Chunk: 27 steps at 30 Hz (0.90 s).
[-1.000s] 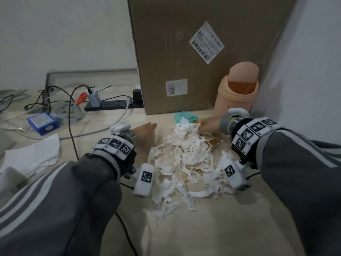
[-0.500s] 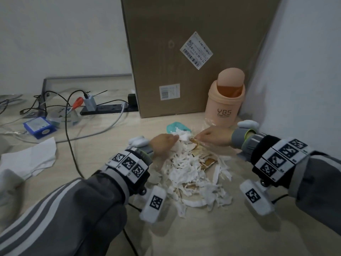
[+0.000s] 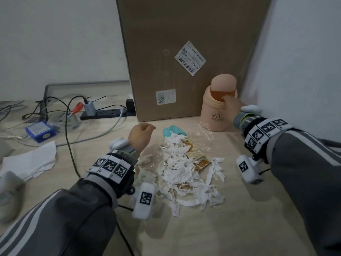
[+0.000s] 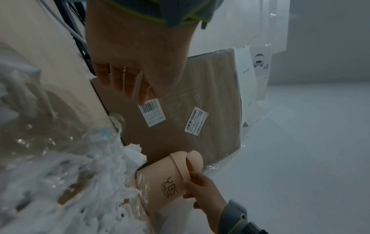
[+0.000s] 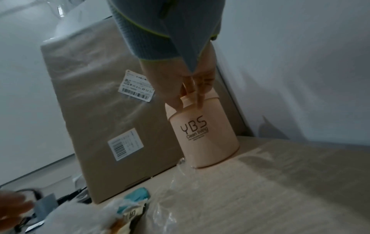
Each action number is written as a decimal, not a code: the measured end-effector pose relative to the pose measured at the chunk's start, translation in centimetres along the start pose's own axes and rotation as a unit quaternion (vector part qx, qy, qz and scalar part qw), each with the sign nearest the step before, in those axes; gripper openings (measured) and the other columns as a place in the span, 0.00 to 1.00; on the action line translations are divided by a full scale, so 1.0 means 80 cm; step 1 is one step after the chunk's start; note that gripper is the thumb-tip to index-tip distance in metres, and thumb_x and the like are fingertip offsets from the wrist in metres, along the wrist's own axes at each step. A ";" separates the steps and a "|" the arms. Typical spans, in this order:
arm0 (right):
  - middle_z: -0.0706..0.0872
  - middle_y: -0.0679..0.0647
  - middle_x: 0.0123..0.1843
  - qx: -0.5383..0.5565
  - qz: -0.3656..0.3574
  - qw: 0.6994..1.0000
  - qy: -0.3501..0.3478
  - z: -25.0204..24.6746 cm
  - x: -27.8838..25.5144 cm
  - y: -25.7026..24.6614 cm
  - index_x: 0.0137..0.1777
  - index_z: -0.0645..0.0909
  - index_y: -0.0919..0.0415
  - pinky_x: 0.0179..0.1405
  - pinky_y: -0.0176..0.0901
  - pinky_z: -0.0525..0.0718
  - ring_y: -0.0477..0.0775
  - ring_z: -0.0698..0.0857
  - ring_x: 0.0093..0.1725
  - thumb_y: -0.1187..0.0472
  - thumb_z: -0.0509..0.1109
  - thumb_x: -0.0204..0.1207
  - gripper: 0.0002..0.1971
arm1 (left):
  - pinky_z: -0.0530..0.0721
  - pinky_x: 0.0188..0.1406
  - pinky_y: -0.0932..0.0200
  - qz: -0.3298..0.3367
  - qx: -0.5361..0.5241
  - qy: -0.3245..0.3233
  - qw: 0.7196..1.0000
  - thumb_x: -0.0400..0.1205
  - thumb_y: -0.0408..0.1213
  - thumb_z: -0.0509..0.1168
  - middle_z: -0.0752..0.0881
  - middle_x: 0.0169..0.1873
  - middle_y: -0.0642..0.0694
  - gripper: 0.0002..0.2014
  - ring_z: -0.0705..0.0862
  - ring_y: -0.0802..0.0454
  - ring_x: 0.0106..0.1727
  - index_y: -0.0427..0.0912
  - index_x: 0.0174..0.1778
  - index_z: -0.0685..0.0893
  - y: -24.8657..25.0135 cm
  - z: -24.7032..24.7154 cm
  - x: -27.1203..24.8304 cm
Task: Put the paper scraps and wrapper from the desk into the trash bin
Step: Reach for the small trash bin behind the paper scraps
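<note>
A heap of white paper scraps [image 3: 177, 163] lies mid-desk, with an orange-yellow wrapper [image 3: 198, 157] half buried in it and a teal piece [image 3: 171, 131] at its far edge. The peach trash bin [image 3: 214, 115] marked YBS stands upright behind the heap, in the corner. My right hand [image 3: 231, 104] grips the bin's lid collar, thumb at the swing flap; the wrist views show the fingers [image 5: 192, 88] curled over the rim and the same hand [image 4: 198, 185] against the bin [image 4: 160, 178]. My left hand [image 3: 141, 134] hovers left of the heap, its fingers [image 4: 128, 79] loosely hanging, holding nothing.
A tall cardboard box [image 3: 184, 61] stands right behind the bin, and a white wall [image 3: 304, 61] closes the right side. To the left lie a power strip [image 3: 105, 113] with cables, a blue box [image 3: 39, 131] and a white tissue [image 3: 31, 161]. Clear film [image 5: 180, 197] lies by the bin.
My right hand left the far edge of the scrap heap and moved back-right onto the bin. My left hand pulled off the heap to its left.
</note>
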State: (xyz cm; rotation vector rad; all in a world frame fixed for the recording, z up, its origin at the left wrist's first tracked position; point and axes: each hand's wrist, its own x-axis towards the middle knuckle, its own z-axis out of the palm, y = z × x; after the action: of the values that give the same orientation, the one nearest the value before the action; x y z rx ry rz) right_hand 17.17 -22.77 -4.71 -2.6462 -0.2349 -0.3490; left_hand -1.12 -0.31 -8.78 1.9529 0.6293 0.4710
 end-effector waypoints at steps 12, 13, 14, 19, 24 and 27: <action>0.83 0.61 0.56 0.069 -0.185 0.980 0.036 -0.044 -0.041 -0.029 0.54 0.80 0.63 0.49 0.49 0.76 0.64 0.81 0.54 0.63 0.65 0.77 0.07 | 0.78 0.59 0.58 0.073 -0.063 0.007 0.995 0.85 0.34 0.66 0.84 0.61 0.47 0.15 0.81 0.52 0.58 0.41 0.68 0.80 0.025 -0.005 -0.022; 0.84 0.61 0.57 0.092 -0.203 0.974 0.047 -0.054 -0.053 -0.037 0.55 0.80 0.62 0.51 0.49 0.76 0.63 0.81 0.55 0.64 0.66 0.77 0.08 | 0.78 0.64 0.57 0.085 -0.062 -0.004 0.994 0.84 0.35 0.68 0.82 0.66 0.46 0.20 0.80 0.53 0.63 0.42 0.72 0.77 0.031 -0.005 -0.026; 0.84 0.60 0.57 0.111 -0.221 0.967 0.059 -0.062 -0.065 -0.045 0.55 0.81 0.62 0.52 0.47 0.76 0.62 0.81 0.55 0.63 0.67 0.76 0.09 | 0.77 0.69 0.54 0.102 -0.054 -0.015 0.993 0.82 0.36 0.71 0.78 0.72 0.46 0.26 0.77 0.52 0.68 0.43 0.77 0.73 0.037 -0.005 -0.030; 0.86 0.59 0.57 0.146 -0.281 0.947 0.052 -0.094 -0.127 -0.077 0.59 0.84 0.61 0.55 0.43 0.75 0.60 0.82 0.57 0.61 0.71 0.74 0.13 | 0.59 0.83 0.49 0.190 0.042 -0.021 0.981 0.68 0.44 0.83 0.56 0.85 0.44 0.59 0.58 0.48 0.85 0.46 0.87 0.48 0.065 -0.005 -0.054; 0.86 0.57 0.55 0.203 -0.329 0.922 0.028 -0.106 -0.171 -0.080 0.59 0.84 0.62 0.44 0.29 0.67 0.49 0.80 0.50 0.63 0.71 0.74 0.13 | 0.67 0.82 0.38 0.214 0.011 -0.088 0.973 0.54 0.49 0.87 0.59 0.82 0.46 0.78 0.64 0.47 0.83 0.51 0.85 0.32 0.069 -0.016 -0.070; 0.83 0.51 0.49 0.259 -0.341 0.903 0.029 -0.112 -0.190 -0.081 0.58 0.84 0.61 0.43 0.22 0.71 0.46 0.78 0.46 0.64 0.72 0.74 0.12 | 0.74 0.77 0.37 0.237 -0.033 -0.102 0.966 0.60 0.37 0.87 0.64 0.79 0.47 0.75 0.72 0.47 0.78 0.50 0.84 0.29 0.065 -0.019 -0.085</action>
State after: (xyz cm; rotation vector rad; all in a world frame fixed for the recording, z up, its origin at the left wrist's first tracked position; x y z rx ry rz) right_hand -0.57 -22.83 1.40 -1.9491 -1.0820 -0.4986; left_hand -6.21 -5.33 -3.84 2.0515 0.0075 0.5635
